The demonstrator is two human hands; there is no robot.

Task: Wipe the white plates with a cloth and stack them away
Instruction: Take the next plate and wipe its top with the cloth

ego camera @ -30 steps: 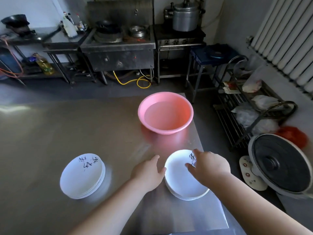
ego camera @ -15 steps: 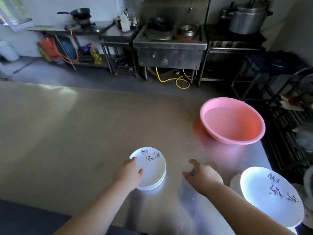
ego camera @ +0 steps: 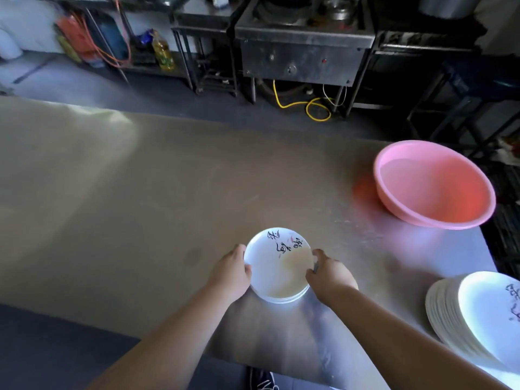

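Left hand (ego camera: pixel 231 270) is on the left rim of the small stack of white plates (ego camera: pixel 277 264), fingers curled loosely around the edge, thumb side touching it, nothing else in that hand. The stack sits on the steel table (ego camera: pixel 140 192) near the front edge, black brushwork on the top plate and a tan film across its middle. These look like hard glazed dishes: stiff, breakable, probably slick, and heavy as a pile, so opposite rims are the place to grip. Right hand (ego camera: pixel 327 273) mirrors it, half-closed against the right rim; whether the fingertips reach under I cannot tell. Further right stands the pink basin (ego camera: pixel 433 187), well apart, and a taller plate stack (ego camera: pixel 461 313) at the table's corner. No cloth in sight.
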